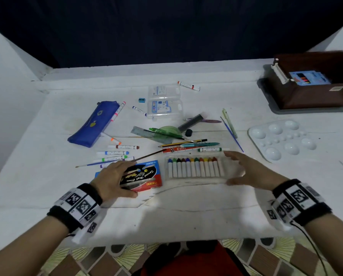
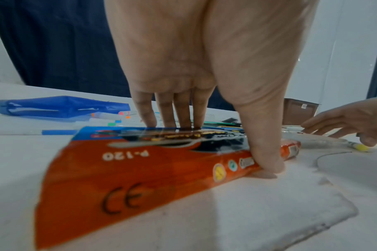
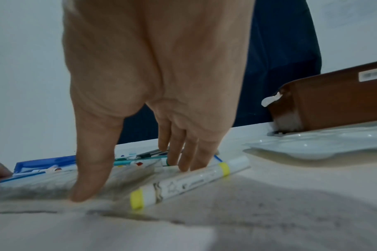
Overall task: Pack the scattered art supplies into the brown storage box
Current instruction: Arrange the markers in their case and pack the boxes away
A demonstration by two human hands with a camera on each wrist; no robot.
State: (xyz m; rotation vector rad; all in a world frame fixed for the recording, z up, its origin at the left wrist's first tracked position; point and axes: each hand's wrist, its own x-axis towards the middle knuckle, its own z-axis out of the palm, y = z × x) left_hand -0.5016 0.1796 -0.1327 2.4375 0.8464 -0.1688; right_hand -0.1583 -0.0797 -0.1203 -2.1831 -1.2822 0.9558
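On the white table, my left hand (image 1: 129,178) grips a red, blue and black pastel box (image 1: 146,176), fingers on its far edge and thumb on the near edge (image 2: 219,147). To its right lies a clear tray of oil pastels (image 1: 194,168). My right hand (image 1: 227,168) is spread open over that tray's right end, fingers at the far edge and thumb at the near edge (image 3: 132,182). A yellow-capped marker (image 3: 183,183) lies under this hand. The brown storage box (image 1: 310,94) stands at the far right with a blue pack inside.
A white paint palette (image 1: 282,140) lies between the tray and the brown box. A blue pencil case (image 1: 94,124), a clear plastic case (image 1: 164,102), several markers (image 1: 116,152), pens, brushes and rulers (image 1: 166,134) are scattered beyond my hands.
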